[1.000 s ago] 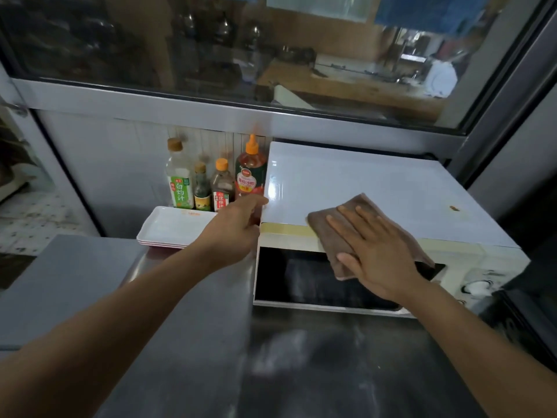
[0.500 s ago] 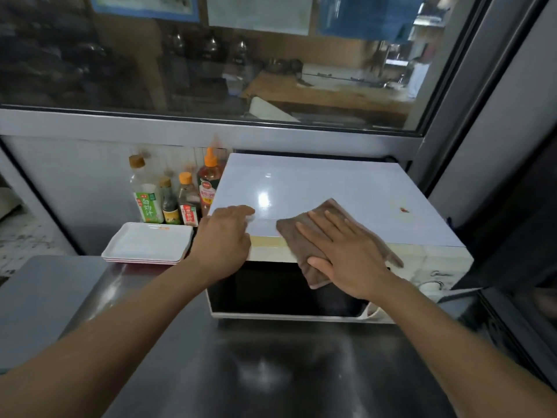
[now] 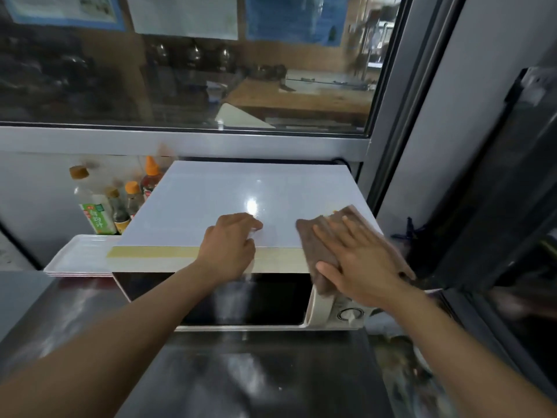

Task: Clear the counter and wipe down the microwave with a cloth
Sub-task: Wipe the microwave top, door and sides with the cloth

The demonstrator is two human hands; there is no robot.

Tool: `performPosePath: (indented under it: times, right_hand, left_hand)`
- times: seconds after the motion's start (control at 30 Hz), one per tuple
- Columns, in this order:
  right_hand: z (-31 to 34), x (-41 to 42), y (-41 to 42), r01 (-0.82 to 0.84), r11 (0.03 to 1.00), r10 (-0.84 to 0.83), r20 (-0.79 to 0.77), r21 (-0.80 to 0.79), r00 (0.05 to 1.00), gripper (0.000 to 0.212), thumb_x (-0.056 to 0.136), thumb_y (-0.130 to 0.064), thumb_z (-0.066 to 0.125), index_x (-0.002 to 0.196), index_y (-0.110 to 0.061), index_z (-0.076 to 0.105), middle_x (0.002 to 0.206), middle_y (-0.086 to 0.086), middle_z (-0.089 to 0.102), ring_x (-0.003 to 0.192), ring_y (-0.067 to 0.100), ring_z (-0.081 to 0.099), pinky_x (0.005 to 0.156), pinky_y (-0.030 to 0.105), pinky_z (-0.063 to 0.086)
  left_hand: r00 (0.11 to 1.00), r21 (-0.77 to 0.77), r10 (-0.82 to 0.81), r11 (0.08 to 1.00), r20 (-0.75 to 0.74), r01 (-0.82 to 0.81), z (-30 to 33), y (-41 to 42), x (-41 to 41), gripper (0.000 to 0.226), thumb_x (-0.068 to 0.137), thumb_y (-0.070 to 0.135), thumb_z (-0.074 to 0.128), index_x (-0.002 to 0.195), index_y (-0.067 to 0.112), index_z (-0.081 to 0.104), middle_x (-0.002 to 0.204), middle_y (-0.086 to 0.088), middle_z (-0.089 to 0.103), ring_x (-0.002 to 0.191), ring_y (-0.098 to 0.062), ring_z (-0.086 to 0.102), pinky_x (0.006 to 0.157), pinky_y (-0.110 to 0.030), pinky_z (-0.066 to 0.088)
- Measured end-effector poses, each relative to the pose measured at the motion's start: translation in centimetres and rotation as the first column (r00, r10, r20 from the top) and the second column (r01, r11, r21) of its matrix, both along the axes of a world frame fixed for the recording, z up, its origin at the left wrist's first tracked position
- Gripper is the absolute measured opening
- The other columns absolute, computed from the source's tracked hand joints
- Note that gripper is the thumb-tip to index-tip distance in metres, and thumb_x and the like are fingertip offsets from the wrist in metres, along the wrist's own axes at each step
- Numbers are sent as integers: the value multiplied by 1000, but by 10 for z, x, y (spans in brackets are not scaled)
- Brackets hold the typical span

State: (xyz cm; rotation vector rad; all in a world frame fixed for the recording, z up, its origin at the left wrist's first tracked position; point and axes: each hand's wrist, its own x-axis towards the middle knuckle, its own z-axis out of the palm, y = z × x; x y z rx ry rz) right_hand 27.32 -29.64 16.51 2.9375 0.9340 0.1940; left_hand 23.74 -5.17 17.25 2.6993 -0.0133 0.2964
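We are mid-wipe: our right hand presses the cloth flat-fingered on the microwave top; left hand, loosely curled, steadies it empty. The front looks unwiped; bottles remain.

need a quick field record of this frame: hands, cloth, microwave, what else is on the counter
left hand: rests on the front edge of the microwave top, fingers loosely curled, holding nothing
right hand: flat on the cloth, fingers straight, pressing it down
cloth: brown, on the right front corner of the microwave top, hanging over the front edge
microwave: white top, dark door shut, dial at lower right
bottles: a cluster left of the microwave, against the wall
tray: white, left of the microwave, in front of the bottles
counter: steel, reflective
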Motion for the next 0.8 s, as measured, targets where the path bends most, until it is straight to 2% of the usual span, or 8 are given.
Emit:
performPosePath:
  times: [0.17,0.3,0.43,0.53,0.57,0.67,0.8]
  right_hand:
    - [1,-2,41,-112,994,112,-47,3,993,64,97,-54,21,150,-33,-8,159,-5,-11,146,24,-11,119,44,-3]
    - [1,5,13,-162,987,162,-50,2,986,60,97,-54,17,150,-35,-6,159,-9,-8,147,18,-11,119,42,-2]
    - [-1,20,-34,-49,999,50,-38,19,998,68,86,-66,-5,148,-38,-5,158,-12,-9,146,17,-9,119,47,1]
    - [-3,42,-42,69,976,-15,-252,209,968,60,94,-60,14,149,-40,3,158,-15,-6,145,17,-12,119,48,2]
    - [-3,51,-40,91,965,-15,-296,244,955,58,96,-56,19,150,-39,5,158,-15,-5,145,17,-12,118,47,2]
    - [2,75,-30,128,951,-33,-318,282,948,56,100,-47,24,151,-33,8,159,-12,-1,146,18,-9,119,47,8]
    - [10,90,-18,180,950,-91,-327,254,941,54,102,-40,22,151,-27,7,160,-7,1,146,22,-7,119,46,10]
  left_hand:
    - [999,43,39,998,4,-40,0,-7,-4,43,87,6,48,127,20,54,139,2,49,128,-25,39,100,-40,36]
    - [992,44,115,993,-47,-113,6,-15,-1,41,84,6,56,123,18,55,135,2,52,125,-25,42,100,-41,37]
    - [990,-41,124,991,-72,-128,9,-26,4,41,82,5,55,122,17,55,130,1,55,117,-26,49,99,-46,40]
    - [992,-97,114,988,-47,-118,9,-35,11,21,79,1,50,95,13,59,105,-3,65,87,-27,61,86,-46,49]
    - [993,-97,115,988,-39,-119,10,-35,14,19,79,2,49,93,10,59,101,-3,64,82,-27,61,83,-45,50]
    - [993,-88,104,990,-52,-108,10,-36,20,28,84,7,49,109,15,60,114,4,59,91,-27,60,85,-45,50]
    - [995,-24,93,995,-37,-94,5,-31,21,31,88,13,48,117,20,57,127,6,54,113,-24,49,93,-44,44]
